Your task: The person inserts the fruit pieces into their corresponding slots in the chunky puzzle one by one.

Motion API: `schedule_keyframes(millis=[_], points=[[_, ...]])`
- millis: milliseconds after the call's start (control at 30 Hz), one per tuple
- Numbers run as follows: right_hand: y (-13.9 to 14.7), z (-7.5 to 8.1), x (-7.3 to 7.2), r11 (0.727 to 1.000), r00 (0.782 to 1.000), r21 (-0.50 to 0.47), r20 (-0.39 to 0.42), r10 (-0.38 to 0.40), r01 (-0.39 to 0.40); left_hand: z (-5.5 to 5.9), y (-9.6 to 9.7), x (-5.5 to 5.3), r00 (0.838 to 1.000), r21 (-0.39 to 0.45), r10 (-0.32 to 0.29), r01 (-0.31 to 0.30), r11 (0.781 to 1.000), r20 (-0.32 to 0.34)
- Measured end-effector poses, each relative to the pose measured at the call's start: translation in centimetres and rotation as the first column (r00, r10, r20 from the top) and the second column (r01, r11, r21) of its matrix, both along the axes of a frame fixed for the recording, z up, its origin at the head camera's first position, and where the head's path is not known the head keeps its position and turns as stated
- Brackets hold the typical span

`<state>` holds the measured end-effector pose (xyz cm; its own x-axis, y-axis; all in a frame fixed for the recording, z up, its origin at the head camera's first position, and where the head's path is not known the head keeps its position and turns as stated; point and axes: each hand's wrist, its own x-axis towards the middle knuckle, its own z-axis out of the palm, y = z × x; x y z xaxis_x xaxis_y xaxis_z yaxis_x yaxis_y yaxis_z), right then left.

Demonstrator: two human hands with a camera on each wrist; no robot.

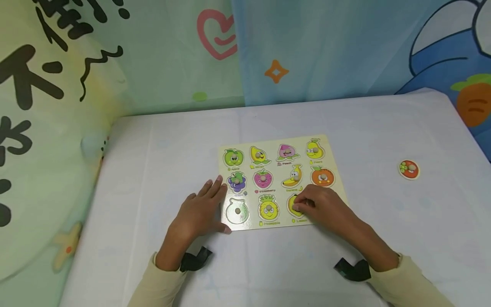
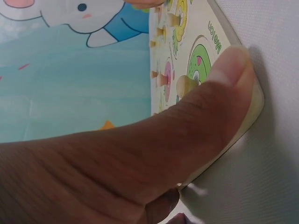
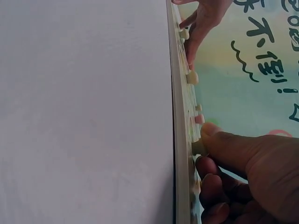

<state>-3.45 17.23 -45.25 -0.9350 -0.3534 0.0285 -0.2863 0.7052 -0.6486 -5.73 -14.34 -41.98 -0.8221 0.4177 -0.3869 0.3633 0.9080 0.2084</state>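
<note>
Lemon piece [image 1: 294, 204], a yellow wooden cut-out with a small knob, sits in the bottom row of the pale wooden fruit puzzle board [image 1: 337, 181], in its third slot from the left, directly under the right hand [image 1: 320, 207]. That hand has thumb and fingertips curled in and pinched on the lemon's knob, which the right wrist view shows plainly; the piece lies right at the fingertips, on the near edge of the board.

The left hand [image 1: 201, 211] lies flat with fingers straight along the board's left edge, thumb pressed on the near left corner, just beside the melon slot [image 1: 237, 211], which shows only a pale outline from above. It is the farther hand from the lemon, with the yellow pineapple piece [image 1: 268, 209] between them.

The board's long axis runs left to right across the white-covered desk [image 1: 153, 170]. Well apart to the right, alone on the cloth, lies a small round red piece with green spots [image 1: 408, 169], nearer the right hand than the left.
</note>
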Motion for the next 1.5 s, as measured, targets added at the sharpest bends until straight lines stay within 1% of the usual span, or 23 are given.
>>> schedule_keyframes(millis=[100, 233, 333, 467, 567, 733, 800, 867, 933, 1000, 1067, 1100, 1200, 1267, 1300, 1367, 1500], points=[[0.5, 0.1, -0.1, 1.000, 1.000, 0.004, -0.022, -0.010, 0.010, 0.1, 0.1, 0.1, 1.000, 0.001, 0.000, 0.000, 1.000, 0.000], [2.2, 0.3, -0.6, 0.998, 0.994, 0.012, -0.101, -0.052, 0.054, 0.2, 0.3, 0.1, 1.000, 0.006, 0.001, -0.001, 1.000, 0.008], [3.8, 0.7, -0.9, 0.992, 0.984, 0.042, -0.139, -0.114, 0.120, 0.3, 0.4, 0.1, 1.000, 0.013, -0.002, 0.002, 1.000, 0.011], [6.2, 1.4, -1.2, 0.969, 0.965, 0.097, -0.157, -0.210, 0.227, 0.3, 0.5, 0.1, 1.000, 0.015, -0.005, 0.005, 1.000, 0.019], [8.3, 1.7, -1.4, 0.945, 0.943, 0.115, -0.176, -0.284, 0.306, 0.3, 0.6, 0.1, 1.000, 0.004, -0.004, 0.004, 1.000, 0.028], [12.4, 1.7, -1.7, 0.895, 0.884, 0.101, -0.236, -0.403, 0.434, 0.3, 0.5, 0.0, 1.000, -0.002, 0.000, 0.000, 1.000, 0.029], [13.9, 1.6, -1.7, 0.873, 0.864, 0.102, -0.242, -0.442, 0.476, 0.4, 0.4, 0.0, 1.000, 0.004, 0.001, -0.001, 1.000, 0.027], [15.3, 1.5, -1.6, 0.857, 0.851, 0.106, -0.224, -0.474, 0.505, 0.4, 0.4, 0.1, 1.000, 0.007, 0.000, 0.000, 1.000, 0.024], [16.3, 1.4, -1.6, 0.834, 0.842, 0.139, -0.174, -0.510, 0.534, 0.4, 0.3, 0.1, 1.000, 0.003, 0.002, -0.002, 1.000, 0.026], [17.1, 1.3, -1.6, 0.808, 0.826, 0.174, -0.106, -0.553, 0.563, 0.5, 0.3, 0.2, 1.000, 0.001, 0.004, -0.005, 1.000, 0.026], [17.7, 1.1, -1.6, 0.769, 0.796, 0.233, -0.041, -0.604, 0.595, 0.4, 0.3, 0.2, 1.000, -0.001, 0.005, -0.005, 1.000, 0.027], [17.8, 1.0, -1.6, 0.746, 0.774, 0.262, -0.008, -0.633, 0.612, 0.4, 0.2, 0.2, 1.000, -0.002, 0.006, -0.006, 1.000, 0.028], [18.2, 0.6, -1.4, 0.687, 0.714, 0.322, 0.045, -0.698, 0.651, 0.4, 0.2, 0.3, 0.999, -0.001, 0.008, -0.008, 1.000, 0.032], [18.3, 0.4, -1.3, 0.663, 0.691, 0.346, 0.057, -0.721, 0.664, 0.4, 0.2, 0.3, 0.999, 0.000, 0.009, -0.009, 1.000, 0.033], [18.4, 0.3, -1.2, 0.657, 0.683, 0.350, 0.064, -0.728, 0.668, 0.4, 0.2, 0.3, 0.999, 0.001, 0.009, -0.009, 1.000, 0.033], [18.5, 0.2, -1.1, 0.656, 0.683, 0.355, 0.064, -0.728, 0.666, 0.4, 0.2, 0.4, 0.999, 0.005, 0.010, -0.010, 1.000, 0.031], [18.4, 0.2, -1.1, 0.662, 0.690, 0.362, 0.069, -0.721, 0.656, 0.5, 0.2, 0.5, 0.999, 0.013, 0.012, -0.012, 1.000, 0.031]])
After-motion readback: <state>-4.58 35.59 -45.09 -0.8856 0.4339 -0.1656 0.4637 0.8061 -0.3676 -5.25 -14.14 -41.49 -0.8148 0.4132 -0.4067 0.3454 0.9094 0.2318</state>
